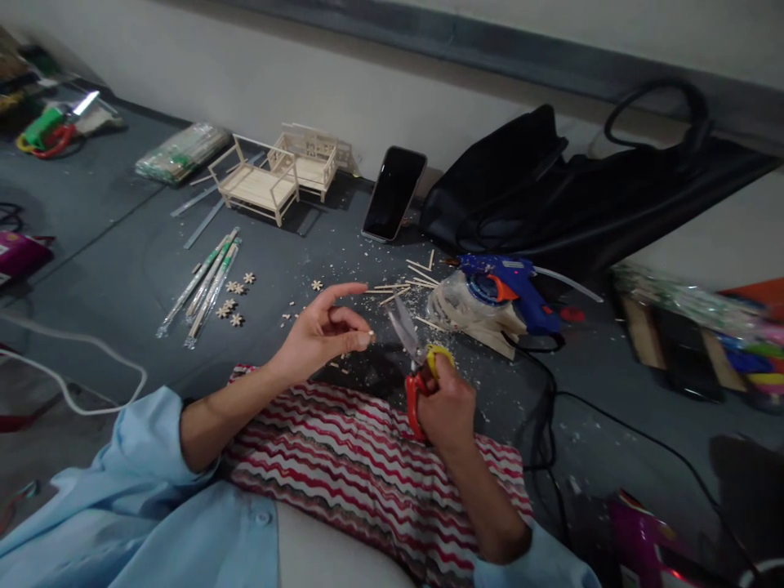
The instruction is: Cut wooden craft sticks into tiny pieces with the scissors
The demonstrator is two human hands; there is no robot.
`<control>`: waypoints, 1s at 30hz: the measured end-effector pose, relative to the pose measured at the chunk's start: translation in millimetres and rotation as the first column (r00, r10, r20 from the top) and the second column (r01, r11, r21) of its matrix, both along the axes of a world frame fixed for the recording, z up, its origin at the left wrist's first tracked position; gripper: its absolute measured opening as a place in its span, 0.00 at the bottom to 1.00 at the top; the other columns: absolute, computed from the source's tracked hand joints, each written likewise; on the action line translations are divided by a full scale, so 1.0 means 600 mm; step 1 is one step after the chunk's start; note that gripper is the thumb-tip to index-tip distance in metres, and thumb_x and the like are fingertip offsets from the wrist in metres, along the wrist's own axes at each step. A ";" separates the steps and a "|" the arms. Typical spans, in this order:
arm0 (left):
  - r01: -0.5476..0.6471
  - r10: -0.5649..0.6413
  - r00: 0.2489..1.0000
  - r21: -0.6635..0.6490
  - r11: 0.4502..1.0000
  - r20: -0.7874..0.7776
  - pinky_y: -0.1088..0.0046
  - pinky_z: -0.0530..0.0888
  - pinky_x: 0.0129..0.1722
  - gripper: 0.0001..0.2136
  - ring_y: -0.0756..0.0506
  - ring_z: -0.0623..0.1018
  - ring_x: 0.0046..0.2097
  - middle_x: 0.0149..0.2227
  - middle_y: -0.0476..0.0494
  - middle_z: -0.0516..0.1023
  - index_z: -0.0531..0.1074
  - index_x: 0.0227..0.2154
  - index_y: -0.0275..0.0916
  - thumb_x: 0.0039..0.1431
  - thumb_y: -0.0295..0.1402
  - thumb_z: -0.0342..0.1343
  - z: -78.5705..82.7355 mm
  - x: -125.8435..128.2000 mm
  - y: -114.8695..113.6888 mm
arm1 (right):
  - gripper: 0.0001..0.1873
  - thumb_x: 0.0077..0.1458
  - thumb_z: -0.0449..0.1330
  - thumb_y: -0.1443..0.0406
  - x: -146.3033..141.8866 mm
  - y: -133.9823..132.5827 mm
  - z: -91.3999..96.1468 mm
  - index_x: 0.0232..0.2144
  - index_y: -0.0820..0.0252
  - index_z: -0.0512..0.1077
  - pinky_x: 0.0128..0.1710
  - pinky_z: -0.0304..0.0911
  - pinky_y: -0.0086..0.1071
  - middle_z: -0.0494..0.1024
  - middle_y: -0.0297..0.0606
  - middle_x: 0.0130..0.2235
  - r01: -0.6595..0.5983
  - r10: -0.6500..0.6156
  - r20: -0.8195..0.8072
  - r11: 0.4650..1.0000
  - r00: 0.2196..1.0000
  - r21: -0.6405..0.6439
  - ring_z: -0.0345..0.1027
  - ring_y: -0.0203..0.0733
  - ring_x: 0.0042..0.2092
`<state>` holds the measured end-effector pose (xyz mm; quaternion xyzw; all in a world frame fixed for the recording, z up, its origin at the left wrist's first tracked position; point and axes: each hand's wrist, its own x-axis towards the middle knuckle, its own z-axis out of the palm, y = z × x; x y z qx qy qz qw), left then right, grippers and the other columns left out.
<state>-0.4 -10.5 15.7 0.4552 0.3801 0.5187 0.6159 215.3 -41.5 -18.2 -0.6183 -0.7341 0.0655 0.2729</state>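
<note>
My left hand (pixel 322 331) pinches a tiny wooden piece (pixel 369 335) between thumb and middle finger, index finger raised. My right hand (pixel 446 404) grips red and yellow scissors (pixel 413 359), blades slightly apart and pointing up toward the piece. Both hands hover above a red, white and black zigzag cloth (pixel 361 457) on my lap. Thin wooden sticks (pixel 404 286) and wood scraps lie scattered on the grey floor just beyond.
A blue glue gun (pixel 511 282) rests on a plastic bag, its black cable trailing right. A phone (pixel 394 193) leans on the wall beside a black bag (pixel 551 188). Two miniature stick benches (pixel 257 184), packed sticks (pixel 205 282) and small wooden flowers (pixel 234 298) lie left.
</note>
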 end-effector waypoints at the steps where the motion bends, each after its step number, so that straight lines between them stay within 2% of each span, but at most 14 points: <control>1: 0.003 -0.003 1.000 0.002 1.000 0.008 0.76 0.74 0.32 0.30 0.51 0.76 0.30 0.29 0.50 0.77 0.64 0.53 0.38 0.46 0.28 0.67 -0.001 0.000 0.001 | 0.04 0.48 0.52 0.66 0.002 0.001 0.000 0.25 0.54 0.58 0.23 0.50 0.28 0.62 0.26 0.18 -0.010 0.011 -0.018 1.000 1.000 0.009 0.55 0.34 0.20; 10: 0.070 -0.074 0.992 0.039 0.997 0.098 0.78 0.74 0.33 0.30 0.52 0.77 0.31 0.31 0.50 0.78 0.63 0.55 0.40 0.49 0.28 0.65 -0.009 -0.004 0.000 | 0.09 0.44 0.55 0.67 -0.011 -0.002 0.005 0.25 0.54 0.55 0.25 0.50 0.30 0.63 0.30 0.24 -0.138 0.137 0.037 0.990 0.990 0.016 0.57 0.37 0.26; 17: 0.115 -0.118 0.987 0.032 0.993 0.110 0.78 0.73 0.32 0.31 0.52 0.76 0.30 0.30 0.51 0.76 0.63 0.56 0.39 0.48 0.27 0.65 -0.007 -0.003 0.000 | 0.10 0.43 0.55 0.67 -0.012 -0.004 0.010 0.26 0.53 0.54 0.26 0.51 0.31 0.65 0.32 0.26 -0.138 0.137 0.077 0.990 0.988 0.009 0.57 0.38 0.26; 24: 0.139 -0.139 0.981 0.008 0.990 0.137 0.79 0.73 0.31 0.30 0.53 0.76 0.30 0.30 0.51 0.76 0.64 0.55 0.41 0.47 0.23 0.63 -0.011 -0.004 -0.001 | 0.08 0.44 0.55 0.66 -0.013 -0.005 0.010 0.28 0.54 0.59 0.28 0.54 0.32 0.68 0.35 0.28 -0.135 0.131 0.116 0.990 0.985 0.028 0.62 0.41 0.30; 30: 0.156 -0.154 0.980 -0.002 0.988 0.125 0.79 0.73 0.31 0.30 0.52 0.76 0.30 0.30 0.51 0.76 0.63 0.55 0.41 0.47 0.24 0.64 -0.010 -0.005 -0.001 | 0.07 0.44 0.55 0.66 -0.011 -0.005 0.009 0.29 0.55 0.60 0.28 0.56 0.32 0.70 0.36 0.28 -0.143 0.140 0.125 0.990 0.982 0.019 0.64 0.42 0.30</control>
